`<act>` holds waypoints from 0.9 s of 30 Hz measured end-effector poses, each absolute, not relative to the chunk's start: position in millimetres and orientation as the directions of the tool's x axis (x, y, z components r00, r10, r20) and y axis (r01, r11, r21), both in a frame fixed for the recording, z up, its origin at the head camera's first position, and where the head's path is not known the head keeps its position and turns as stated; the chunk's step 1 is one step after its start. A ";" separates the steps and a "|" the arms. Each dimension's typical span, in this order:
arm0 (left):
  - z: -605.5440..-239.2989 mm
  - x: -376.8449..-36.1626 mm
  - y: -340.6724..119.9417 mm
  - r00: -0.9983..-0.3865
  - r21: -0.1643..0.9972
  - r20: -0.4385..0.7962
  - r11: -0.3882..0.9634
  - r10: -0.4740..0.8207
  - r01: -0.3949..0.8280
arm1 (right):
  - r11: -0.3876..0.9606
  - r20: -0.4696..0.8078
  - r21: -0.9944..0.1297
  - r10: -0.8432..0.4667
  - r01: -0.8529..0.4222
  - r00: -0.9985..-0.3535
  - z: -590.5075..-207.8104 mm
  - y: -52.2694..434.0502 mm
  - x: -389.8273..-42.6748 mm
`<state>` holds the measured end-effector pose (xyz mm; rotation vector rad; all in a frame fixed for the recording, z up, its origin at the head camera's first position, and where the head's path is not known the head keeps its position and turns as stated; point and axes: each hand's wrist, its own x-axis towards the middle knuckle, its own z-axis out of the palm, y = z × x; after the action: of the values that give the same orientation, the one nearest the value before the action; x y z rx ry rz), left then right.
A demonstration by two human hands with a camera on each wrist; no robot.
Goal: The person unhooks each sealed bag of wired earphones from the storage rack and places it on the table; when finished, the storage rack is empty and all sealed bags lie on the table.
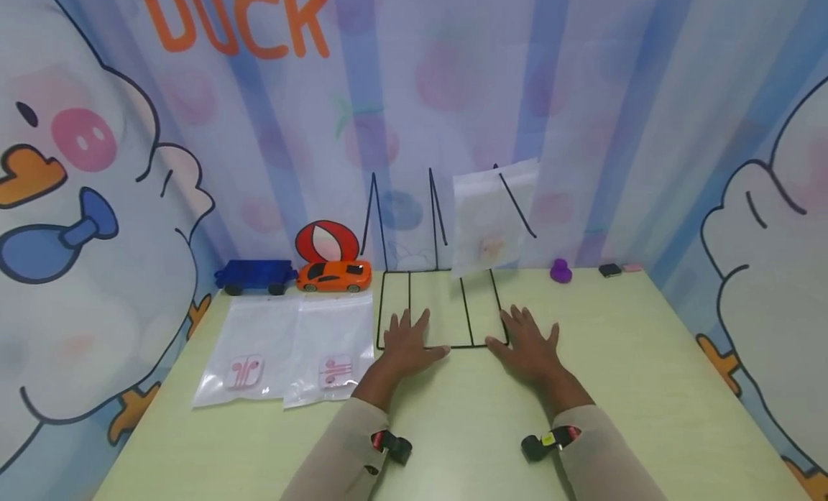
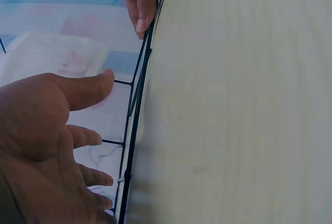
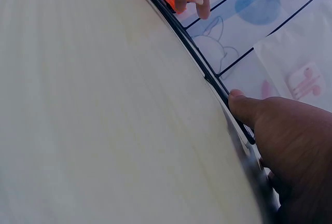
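Pale table (image 1: 466, 422): black rack (image 1: 435, 253) stands upright, pegs (image 1: 517, 205) toward both hands (image 1: 406, 345) (image 1: 530, 348).

On the bench (image 1: 647, 386), two flat bags (image 1: 252, 336) are laid left of the rack (image 1: 466, 307), a trailer (image 1: 255, 274) and car (image 1: 334, 276) behind them. At the rack's near edge, the left hand (image 1: 406, 345) and right hand (image 1: 530, 350) are placed; on its right hook, a third bag (image 1: 481, 217) is hung.

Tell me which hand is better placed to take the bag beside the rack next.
Probably the left hand: it is on the side of the rack nearer the bag; the right hand is farther off.
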<state>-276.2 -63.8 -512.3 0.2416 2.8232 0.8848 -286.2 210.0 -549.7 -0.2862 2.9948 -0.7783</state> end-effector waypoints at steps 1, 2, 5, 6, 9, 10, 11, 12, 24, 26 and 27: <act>-514.1 -277.3 -62.4 -0.971 0.578 -0.129 0.811 0.203 0.093 | 0.856 0.013 -0.488 -0.188 -0.170 -0.982 -550.3 209.6 -286.2; -516.3 -278.7 -61.2 -0.969 0.573 -0.137 0.814 0.204 0.090 | 0.858 0.013 -0.485 -0.188 -0.170 -0.982 -550.8 209.5 -286.2; -523.1 -283.4 -58.7 -0.964 0.541 -0.168 0.837 0.205 0.083 | 0.859 0.016 -0.482 -0.186 -0.171 -0.982 -551.7 208.8 -286.1; -525.1 -284.7 -58.2 -0.963 0.529 -0.178 0.845 0.205 0.082 | 0.859 0.018 -0.482 -0.186 -0.171 -0.982 -551.7 208.4 -286.2; -529.6 -285.9 -57.9 -0.961 0.487 -0.190 0.869 0.203 0.087 | 0.859 0.017 -0.482 -0.187 -0.172 -0.982 -551.5 207.6 -286.1; -530.4 -285.6 -58.3 -0.960 0.485 -0.193 0.871 0.201 0.084 | 0.859 0.014 -0.482 -0.190 -0.173 -0.982 -551.5 207.1 -286.1; -530.8 -285.2 -58.8 -0.960 0.483 -0.196 0.872 0.200 0.083 | 0.859 0.012 -0.482 -0.192 -0.174 -0.981 -551.4 206.8 -286.1; -530.9 -284.6 -59.2 -0.960 0.488 -0.195 0.869 0.200 0.082 | 0.859 0.012 -0.481 -0.193 -0.175 -0.981 -551.5 206.7 -286.2; -541.2 -288.7 -61.2 -0.970 0.547 -0.144 0.833 0.194 0.085 | 0.852 0.022 -0.491 -0.193 -0.179 -0.981 -551.4 209.6 -286.6; -542.1 -290.3 -61.1 -0.970 0.561 -0.146 0.824 0.194 0.081 | 0.851 0.018 -0.495 -0.192 -0.175 -0.981 -549.7 210.7 -287.7; -542.3 -290.3 -60.9 -0.970 0.563 -0.148 0.823 0.192 0.077 | 0.847 0.010 -0.504 -0.194 -0.172 -0.981 -548.8 211.3 -288.4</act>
<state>-290.3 -60.9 -542.3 0.2092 2.8077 0.8556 -288.4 211.3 -548.8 -0.2952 2.9791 -0.8067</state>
